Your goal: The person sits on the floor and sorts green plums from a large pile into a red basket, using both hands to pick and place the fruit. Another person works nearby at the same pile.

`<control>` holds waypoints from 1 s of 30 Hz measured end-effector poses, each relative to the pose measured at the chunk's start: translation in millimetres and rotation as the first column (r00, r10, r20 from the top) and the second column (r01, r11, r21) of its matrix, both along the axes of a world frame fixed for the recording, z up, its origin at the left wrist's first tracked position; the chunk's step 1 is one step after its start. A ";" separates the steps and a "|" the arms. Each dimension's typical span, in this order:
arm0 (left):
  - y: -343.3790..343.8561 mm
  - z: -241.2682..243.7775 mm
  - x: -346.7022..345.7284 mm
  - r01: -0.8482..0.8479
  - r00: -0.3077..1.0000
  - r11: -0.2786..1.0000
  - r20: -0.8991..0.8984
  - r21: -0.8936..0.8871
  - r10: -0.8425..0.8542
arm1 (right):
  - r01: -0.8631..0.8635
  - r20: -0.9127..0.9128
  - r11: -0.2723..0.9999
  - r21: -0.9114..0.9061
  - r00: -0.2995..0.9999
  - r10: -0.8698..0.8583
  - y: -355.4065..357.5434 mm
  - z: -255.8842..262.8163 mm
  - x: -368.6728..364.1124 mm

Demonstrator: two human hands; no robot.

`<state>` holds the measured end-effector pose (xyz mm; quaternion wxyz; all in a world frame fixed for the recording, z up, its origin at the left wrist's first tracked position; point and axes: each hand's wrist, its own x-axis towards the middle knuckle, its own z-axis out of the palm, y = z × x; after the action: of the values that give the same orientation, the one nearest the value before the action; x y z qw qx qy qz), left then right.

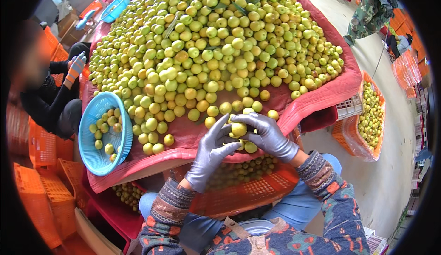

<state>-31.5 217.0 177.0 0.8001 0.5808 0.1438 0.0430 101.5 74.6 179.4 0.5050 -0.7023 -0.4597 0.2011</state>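
Note:
A heap of small round yellow-green fruit (206, 48), looking like jujubes, lies on the padded red cloth (317, 98) of a table before me. Both my hands wear silvery grey gloves and meet above the table's front edge. My right hand (268, 134) holds one yellowish fruit (238, 129) between thumb and fingertips. Close by on its left, my left hand (211, 153) has its thumb and fingers apart, with no fruit plainly gripped. More fruit shows just behind and below the fingers. Under the table edge, an orange plastic crate (248, 193) holding fruit stands between my knees.
A blue plastic basin (86, 141) with several fruits sits at the table's left corner; another blue basin (115, 7) is farther back. A gloved person (51, 96) sits at left. Orange crates (44, 193) stack there. A fruit-filled crate (370, 117) stands on the floor at right.

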 end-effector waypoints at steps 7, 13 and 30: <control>1.2 2.2 -2.6 -0.087 0.996 0.995 -0.036 -0.046 0.086 | -0.047 0.365 0.991 -0.128 0.927 0.091 3.7 12.4 -16.4; 48.3 20.3 -14.0 -0.413 0.911 0.799 0.205 0.438 0.359 | 0.204 0.606 0.930 -0.306 0.795 0.024 -12.3 22.6 13.1; 146.2 18.5 -30.4 -0.582 0.749 0.137 0.464 0.801 0.472 | 0.266 0.745 0.904 -0.334 0.662 0.081 -31.7 -9.1 32.4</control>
<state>-61.8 363.2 195.4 0.2711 0.8290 0.2483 0.4214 133.9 42.9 170.3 0.1214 -0.8359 -0.5340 -0.0367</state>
